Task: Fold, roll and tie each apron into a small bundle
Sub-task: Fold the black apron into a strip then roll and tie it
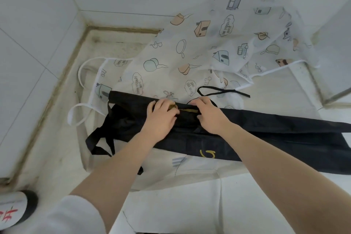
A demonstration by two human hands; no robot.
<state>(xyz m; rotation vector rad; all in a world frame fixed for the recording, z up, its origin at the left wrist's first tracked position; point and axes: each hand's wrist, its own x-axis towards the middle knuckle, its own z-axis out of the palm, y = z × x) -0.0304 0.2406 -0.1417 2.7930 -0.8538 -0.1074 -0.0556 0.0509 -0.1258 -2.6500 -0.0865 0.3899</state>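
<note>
The black apron (pixel 247 131), thin, limp and likely slippery, lies folded into a long band on the white counter (pixel 190 205) over a printed apron (pixel 171 59), both the left hand (pixel 160 118) and right hand (pixel 209 118) seemingly pinching its upper fold with curled fingers; walls crowd the left and far sides.

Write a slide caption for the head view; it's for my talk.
Both hands grip the folded black apron lying over a white printed apron.
</note>
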